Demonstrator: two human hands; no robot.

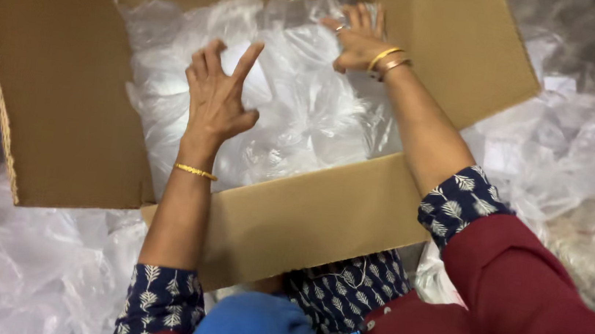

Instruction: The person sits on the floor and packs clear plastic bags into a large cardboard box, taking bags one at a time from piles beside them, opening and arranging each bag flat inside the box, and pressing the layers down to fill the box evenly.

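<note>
A large open cardboard box (321, 221) sits in front of me, filled with crumpled clear plastic bags (296, 108). My left hand (216, 96) is spread flat, fingers apart, pressing on the plastic near the box's middle. My right hand (358, 41) reaches to the far side of the box, fingers curled on the plastic at the far wall. Both wrists carry gold bangles. I cannot tell whether the right hand pinches a bag or only presses it.
The box's left flap (64, 76) and right flap (458, 44) stand open. More loose clear plastic bags lie around the box at the left (15, 255) and right (578, 160). A blue rounded object (258, 329) is at the bottom edge.
</note>
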